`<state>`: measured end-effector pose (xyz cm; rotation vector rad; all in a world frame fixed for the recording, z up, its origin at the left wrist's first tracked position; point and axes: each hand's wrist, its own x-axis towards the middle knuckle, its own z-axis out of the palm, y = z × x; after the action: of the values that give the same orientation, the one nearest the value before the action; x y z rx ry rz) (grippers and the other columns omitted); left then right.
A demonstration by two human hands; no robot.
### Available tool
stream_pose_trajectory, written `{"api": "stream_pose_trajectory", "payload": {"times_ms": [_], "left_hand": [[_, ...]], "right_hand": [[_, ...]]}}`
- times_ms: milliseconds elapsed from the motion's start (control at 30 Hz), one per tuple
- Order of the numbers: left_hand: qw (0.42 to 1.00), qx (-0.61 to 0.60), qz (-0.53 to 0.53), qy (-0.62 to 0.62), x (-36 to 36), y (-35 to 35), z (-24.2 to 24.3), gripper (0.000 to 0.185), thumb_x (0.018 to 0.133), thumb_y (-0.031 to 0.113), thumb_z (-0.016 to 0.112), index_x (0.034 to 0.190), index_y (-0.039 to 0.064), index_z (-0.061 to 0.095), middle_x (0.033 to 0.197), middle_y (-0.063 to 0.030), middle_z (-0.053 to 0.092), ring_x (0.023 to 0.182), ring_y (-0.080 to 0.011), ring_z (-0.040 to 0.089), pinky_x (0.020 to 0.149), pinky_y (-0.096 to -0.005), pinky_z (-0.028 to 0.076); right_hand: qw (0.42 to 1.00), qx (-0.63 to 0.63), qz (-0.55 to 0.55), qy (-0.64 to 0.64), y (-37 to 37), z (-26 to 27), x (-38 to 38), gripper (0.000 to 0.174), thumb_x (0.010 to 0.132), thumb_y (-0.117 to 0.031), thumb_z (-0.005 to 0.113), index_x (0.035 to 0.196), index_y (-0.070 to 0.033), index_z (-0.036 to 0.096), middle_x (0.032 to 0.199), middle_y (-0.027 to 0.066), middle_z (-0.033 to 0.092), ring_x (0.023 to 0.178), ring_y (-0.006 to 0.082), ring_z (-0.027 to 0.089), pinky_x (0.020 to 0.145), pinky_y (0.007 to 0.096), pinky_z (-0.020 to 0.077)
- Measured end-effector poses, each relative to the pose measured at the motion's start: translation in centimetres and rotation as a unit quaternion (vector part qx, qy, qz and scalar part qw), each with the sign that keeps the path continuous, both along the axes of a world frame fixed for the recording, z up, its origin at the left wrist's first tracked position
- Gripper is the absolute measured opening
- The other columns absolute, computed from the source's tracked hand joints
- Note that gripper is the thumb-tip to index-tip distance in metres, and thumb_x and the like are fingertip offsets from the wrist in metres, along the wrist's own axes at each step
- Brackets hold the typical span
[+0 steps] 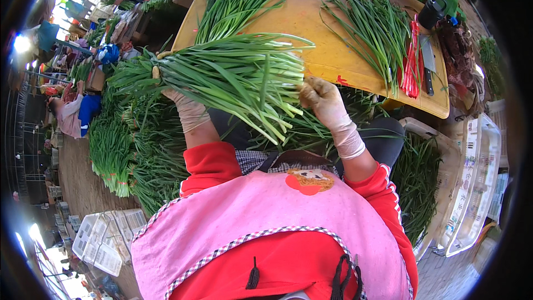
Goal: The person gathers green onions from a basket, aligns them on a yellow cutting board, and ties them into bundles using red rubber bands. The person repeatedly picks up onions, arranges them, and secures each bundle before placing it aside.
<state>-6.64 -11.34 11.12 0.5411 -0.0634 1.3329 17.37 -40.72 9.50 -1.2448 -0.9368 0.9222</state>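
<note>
A large bunch of garlic chives (233, 71) lies across my left hand (181, 102), which wears a thin, soiled glove. The fingers wrap around the leafy part from below, and two fingertips show at its far side; the palm is hidden under the leaves. The pale stem ends point right. At those ends, my gloved right hand (322, 98) is curled into a loose fist. Whether it pinches a stem cannot be made out. Behind the bunch, a yellow table (308, 16) bears a loose pile of chives (241, 4) at its left and another pile (370, 29) at its right.
Red ties (411, 66), a cleaver (428, 62) and a black flask (432, 13) are at the table's right. Tied chive bundles (110, 150) lie on my left. A white crate (429, 129) with greens stands on my right. Other people (70, 112) sit at far left.
</note>
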Motion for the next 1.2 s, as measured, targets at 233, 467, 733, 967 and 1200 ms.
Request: {"api": "stream_pose_trajectory", "payload": {"times_ms": [233, 467, 733, 967, 1200], "left_hand": [[0.998, 0.031, -0.014, -0.061, -0.1, 0.3, -0.5, 0.038, 0.084, 0.018, 0.056, 0.118, 0.005, 0.049, 0.102, -0.0065, 0.056, 0.097, -0.0179, 0.054, 0.092, -0.0393, 0.044], [0.997, 0.048, 0.064, 0.022, -0.1, -0.2, -0.6, 0.040, 0.085, 0.023, 0.054, 0.119, 0.004, 0.046, 0.103, -0.0112, 0.056, 0.100, -0.0238, 0.053, 0.094, -0.0427, 0.044], [0.973, 0.148, 0.098, 0.147, -3.2, -0.9, 0.9, 0.039, 0.089, 0.028, 0.050, 0.116, 0.000, 0.049, 0.106, -0.0160, 0.059, 0.105, -0.0291, 0.056, 0.095, -0.0468, 0.046], [0.938, 0.182, -0.166, -0.243, -0.6, -2.1, 1.3, 0.033, 0.086, 0.026, 0.060, 0.114, 0.008, 0.055, 0.112, -0.0064, 0.060, 0.114, -0.0227, 0.052, 0.105, -0.0441, 0.034], [0.981, 0.152, -0.063, -0.104, -2.5, -1.0, 0.8, 0.034, 0.086, 0.026, 0.060, 0.115, 0.008, 0.054, 0.111, -0.0055, 0.059, 0.114, -0.0214, 0.051, 0.106, -0.0425, 0.034]], "right_hand": [[0.987, -0.049, -0.074, -0.136, -2.7, 2.3, 1.2, 0.021, 0.093, -0.013, 0.057, 0.108, 0.000, 0.064, 0.089, 0.0046, 0.066, 0.083, 0.0114, 0.061, 0.081, 0.0248, 0.0485], [0.997, -0.043, 0.034, -0.048, 0.6, 2.5, -2.6, 0.017, 0.089, -0.016, 0.064, 0.096, -0.001, 0.065, 0.082, 0.0017, 0.065, 0.076, 0.0097, 0.061, 0.069, 0.0243, 0.0484], [0.946, -0.212, 0.075, -0.234, -3.1, -3.1, 2.9, 0.023, 0.083, -0.025, 0.064, 0.097, -0.007, 0.066, 0.082, 0.0084, 0.066, 0.074, 0.0232, 0.063, 0.072, 0.0331, 0.0502], [0.990, -0.012, 0.142, -0.005, -3.2, -0.2, 3.4, 0.051, 0.089, -0.027, 0.064, 0.128, 0.002, 0.051, 0.126, 0.0098, 0.056, 0.114, 0.0162, 0.051, 0.097, 0.0291, 0.0408], [0.958, 0.010, 0.144, 0.247, 2.2, 2.0, -2.7, 0.044, 0.087, -0.007, 0.066, 0.128, 0.002, 0.051, 0.119, 0.0066, 0.059, 0.105, 0.0147, 0.058, 0.099, 0.0282, 0.0429]]}}
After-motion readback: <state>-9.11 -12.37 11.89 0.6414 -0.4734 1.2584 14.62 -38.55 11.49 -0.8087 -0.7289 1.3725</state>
